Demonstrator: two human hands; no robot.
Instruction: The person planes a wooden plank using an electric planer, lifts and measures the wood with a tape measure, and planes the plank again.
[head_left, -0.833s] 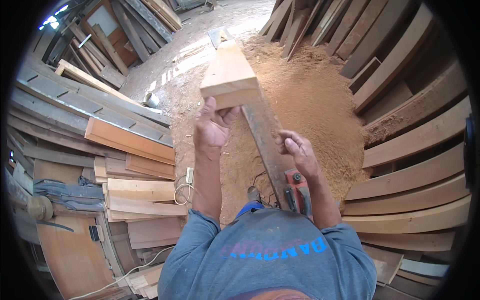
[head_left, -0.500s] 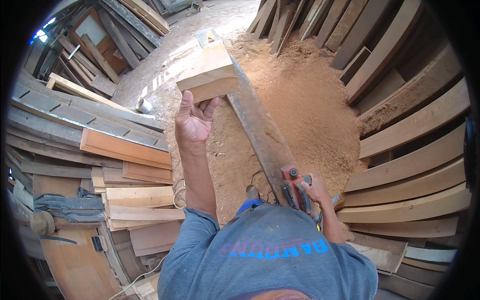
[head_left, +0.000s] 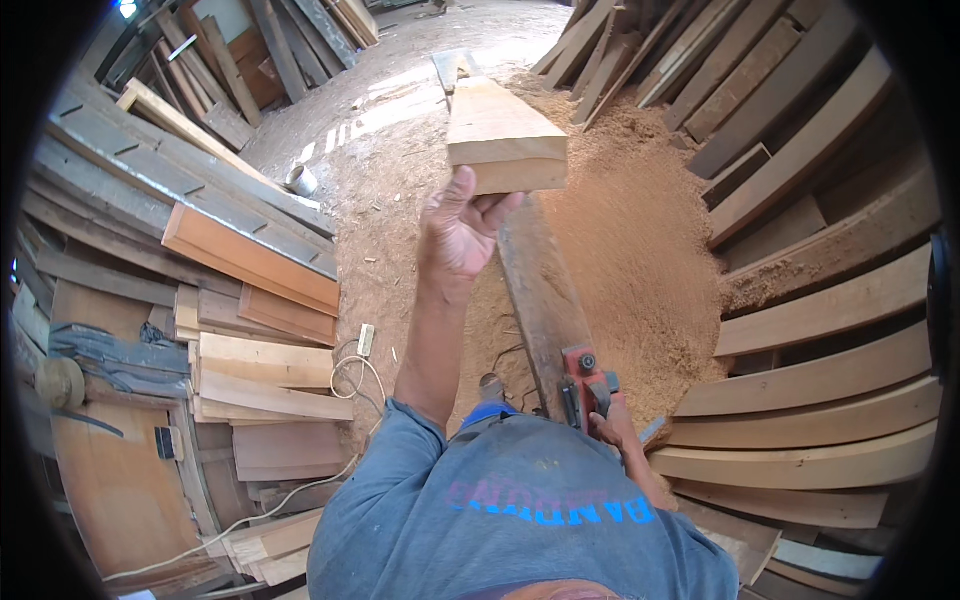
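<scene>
The near end of a long, thick pale wooden board (head_left: 510,150) is raised in my left hand (head_left: 465,235). Its thumb lies against the end grain and side while the fingers curl under. The board stretches away from me, its far end beside a wooden stop on a dark, dusty bench plank (head_left: 550,300). By my body, my right hand (head_left: 615,425) is wrapped around the handle of a red and black electric planer (head_left: 588,375). The planer sits at the near end of the bench plank, and its underside is hidden.
Wood shavings (head_left: 640,270) cover the floor right of the bench. Boards (head_left: 800,385) lean along the right side; stacked planks (head_left: 270,375) lie at left. A pale cord (head_left: 360,385) with a socket block runs across the floor at left. A can (head_left: 300,180) stands farther off.
My left hand has swung the board's raised end to the right, more over the bench plank. My right hand still grips the planer. The whole view has turned a little.
</scene>
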